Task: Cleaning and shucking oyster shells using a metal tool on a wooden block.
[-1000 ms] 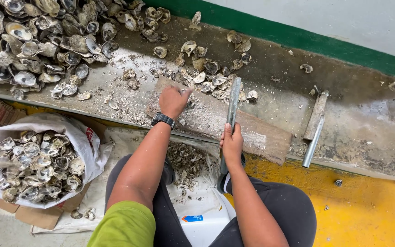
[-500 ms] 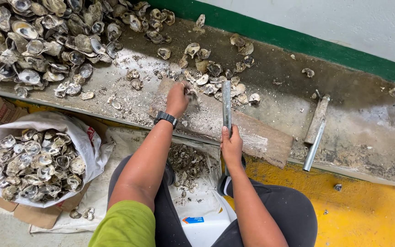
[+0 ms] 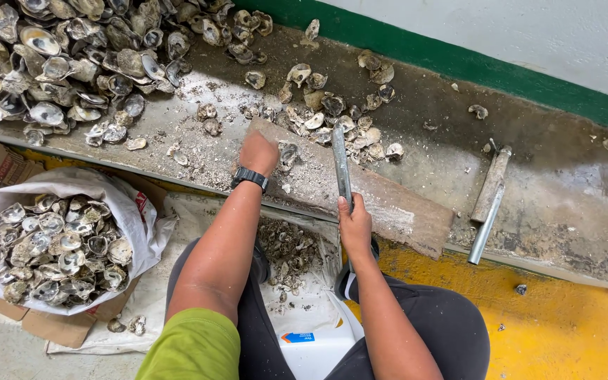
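Note:
My left hand [image 3: 257,152], with a black wristwatch, presses an oyster shell [image 3: 288,154] down on a worn wooden board [image 3: 388,200] at the edge of a concrete ledge. My right hand [image 3: 355,225] grips the lower end of a flat grey metal bar [image 3: 340,166], which points up and away over the board, its tip just right of the shell. A small cluster of loose shells [image 3: 332,112] lies just beyond the board.
A big heap of shells [image 3: 65,56] covers the ledge's left. A white sack [image 3: 146,225] of shells sits on cardboard at lower left. A hammer-like metal tool [image 3: 490,200] lies right of the board. Shell scraps [image 3: 286,253] fill a white bag between my knees. Yellow floor at right.
My left hand has slid along the board and now holds down a shell there. The bar in my right hand has tilted slightly, its tip nearer the shell.

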